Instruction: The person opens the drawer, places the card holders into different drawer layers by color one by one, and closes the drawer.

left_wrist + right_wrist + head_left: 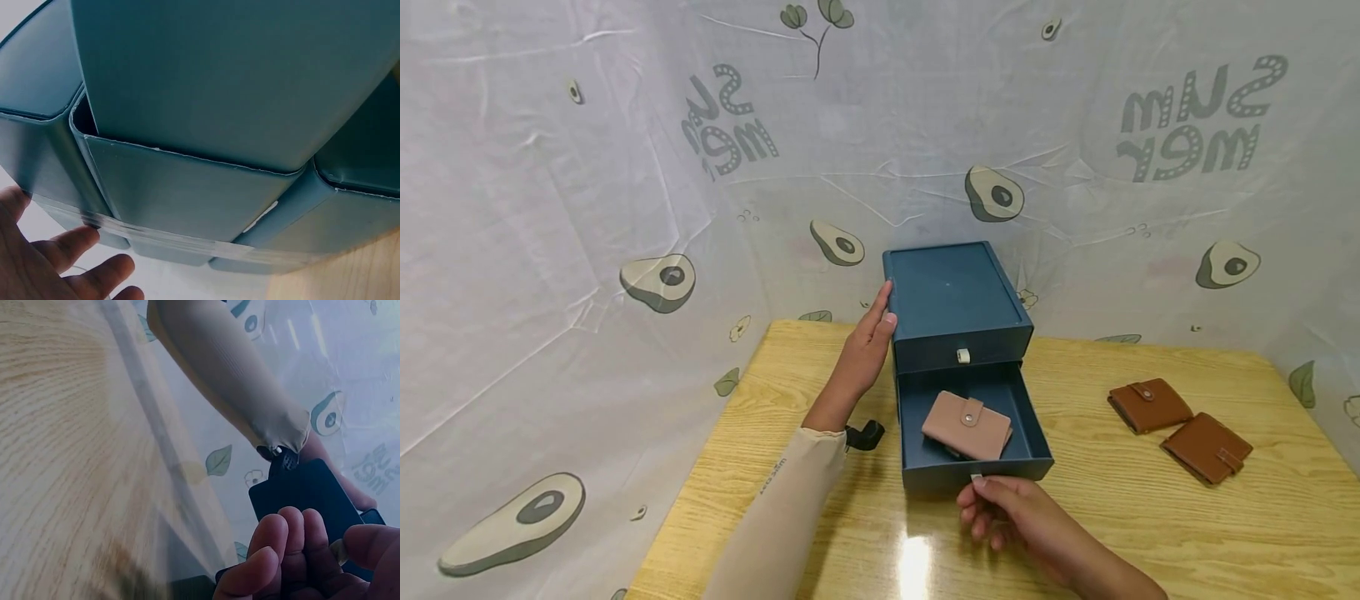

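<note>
A blue drawer cabinet (955, 292) stands on the table, one drawer (936, 478) pulled out beneath the top one. A pink wallet (955, 423) with a snap strap lies inside the drawer, an edge of something similar showing under it. My left hand (867, 350) lies with straight fingers along the cabinet's left side; the left wrist view shows fingertips (84, 240) at the stacked cabinet units. Between thumb and fingers, my right hand (1011, 512) pinches the small pale pull tab (338, 552) on the open drawer's front.
Two brown wallets (1150, 405) with snap straps lie on the wooden table (1112, 517), right of the cabinet. A white curtain (880, 125) printed with avocados hangs behind and to the left. A black wrist mount (867, 435) sits by the left sleeve cuff.
</note>
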A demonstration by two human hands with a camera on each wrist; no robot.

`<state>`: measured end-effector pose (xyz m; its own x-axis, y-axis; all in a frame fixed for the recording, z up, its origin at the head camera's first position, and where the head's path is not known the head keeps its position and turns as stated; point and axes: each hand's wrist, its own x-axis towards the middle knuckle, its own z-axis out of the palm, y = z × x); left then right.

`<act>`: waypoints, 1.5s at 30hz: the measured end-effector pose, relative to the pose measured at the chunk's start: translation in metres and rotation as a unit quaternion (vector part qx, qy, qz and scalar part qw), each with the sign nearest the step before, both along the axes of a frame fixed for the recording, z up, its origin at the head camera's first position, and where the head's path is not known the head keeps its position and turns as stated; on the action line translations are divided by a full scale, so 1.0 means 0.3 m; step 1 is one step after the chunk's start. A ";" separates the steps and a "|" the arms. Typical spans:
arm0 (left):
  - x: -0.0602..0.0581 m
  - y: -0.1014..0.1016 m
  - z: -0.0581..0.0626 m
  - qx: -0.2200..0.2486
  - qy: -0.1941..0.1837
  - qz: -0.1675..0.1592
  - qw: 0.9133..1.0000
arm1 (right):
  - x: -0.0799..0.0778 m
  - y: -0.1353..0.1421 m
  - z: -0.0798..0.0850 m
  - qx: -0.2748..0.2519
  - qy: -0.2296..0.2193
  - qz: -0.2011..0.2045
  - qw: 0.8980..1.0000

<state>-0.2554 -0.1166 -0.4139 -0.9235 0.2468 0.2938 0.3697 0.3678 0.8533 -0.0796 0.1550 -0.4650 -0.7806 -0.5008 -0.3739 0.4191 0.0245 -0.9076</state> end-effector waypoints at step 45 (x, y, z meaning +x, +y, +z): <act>0.003 -0.002 -0.019 0.005 0.005 0.007 1.000 | -0.280 -0.070 -0.017 -0.008 0.064 -0.093 0.994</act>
